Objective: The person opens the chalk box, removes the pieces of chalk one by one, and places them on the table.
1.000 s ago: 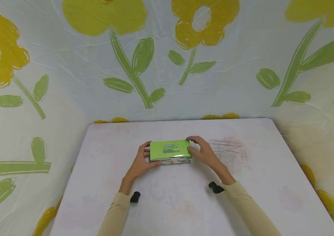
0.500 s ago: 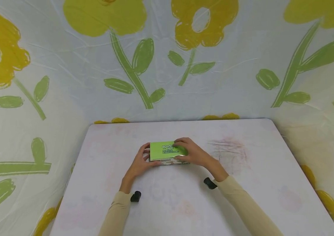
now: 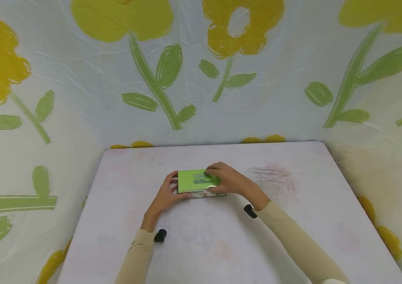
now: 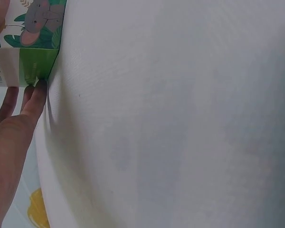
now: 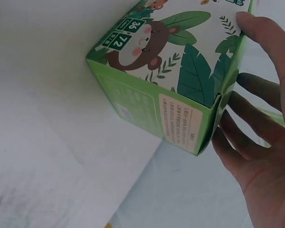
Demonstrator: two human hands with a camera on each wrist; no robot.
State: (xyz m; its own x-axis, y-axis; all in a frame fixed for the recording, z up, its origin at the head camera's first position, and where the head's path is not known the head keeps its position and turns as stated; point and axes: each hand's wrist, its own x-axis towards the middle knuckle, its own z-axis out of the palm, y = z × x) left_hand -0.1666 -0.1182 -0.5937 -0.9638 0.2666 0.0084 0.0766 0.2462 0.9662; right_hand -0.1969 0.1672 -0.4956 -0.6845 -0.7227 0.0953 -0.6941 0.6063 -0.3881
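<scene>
A small cardboard box (image 3: 190,181) lies on the table with its bright green top upward, bearing white lettering. My left hand (image 3: 165,197) grips its left end, thumb along the near side and fingers on the left end. From the right, my right hand (image 3: 232,181) reaches over the top and covers its right part, thumb at the near top edge. In the right wrist view, a cartoon bear and leaves decorate the box's side (image 5: 147,47), and the right thumb presses by the top edge. The left wrist view shows an elephant picture (image 4: 40,21) on it.
The pale table (image 3: 193,244) has faint reddish marks (image 3: 275,177) right of the box. Behind and beside it hangs a white cloth (image 3: 275,102) printed with yellow flowers and green leaves. Dark cameras (image 3: 160,236) sit at both wrists.
My right hand has moved left from the box's right end onto its top, now covering part of the lettering. The left hand keeps its hold, and the box stays in place.
</scene>
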